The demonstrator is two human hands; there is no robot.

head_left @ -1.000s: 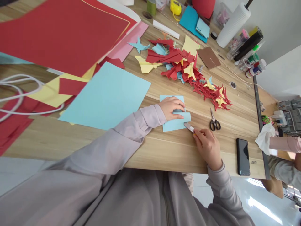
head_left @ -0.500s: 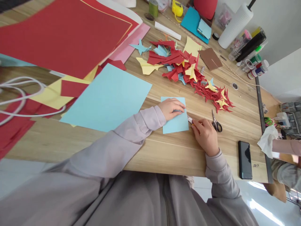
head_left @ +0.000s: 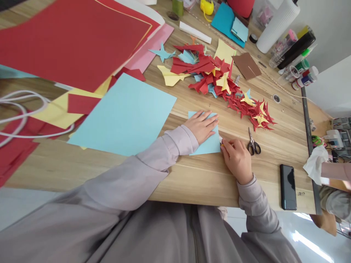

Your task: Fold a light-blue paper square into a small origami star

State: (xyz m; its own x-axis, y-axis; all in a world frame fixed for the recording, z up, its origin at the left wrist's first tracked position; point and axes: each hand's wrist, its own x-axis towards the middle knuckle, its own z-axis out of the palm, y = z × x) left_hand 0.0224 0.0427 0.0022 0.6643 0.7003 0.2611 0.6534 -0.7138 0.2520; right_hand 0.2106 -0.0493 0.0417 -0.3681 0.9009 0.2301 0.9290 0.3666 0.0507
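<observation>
Pale-blue card (head_left: 208,146) pinned under open, flat left hand (head_left: 201,127); right hand (head_left: 237,160) pinches small tool (head_left: 220,140) (tip barely visible) at edge: slip could tear card w/ loose hold.

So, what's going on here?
A person is working at a wooden table. Their left hand presses down a small sheet of light blue paper, while their right hand pinches a small tool at its edge. Scissors lie nearby, beside a heap of red and yellow paper shapes.
</observation>
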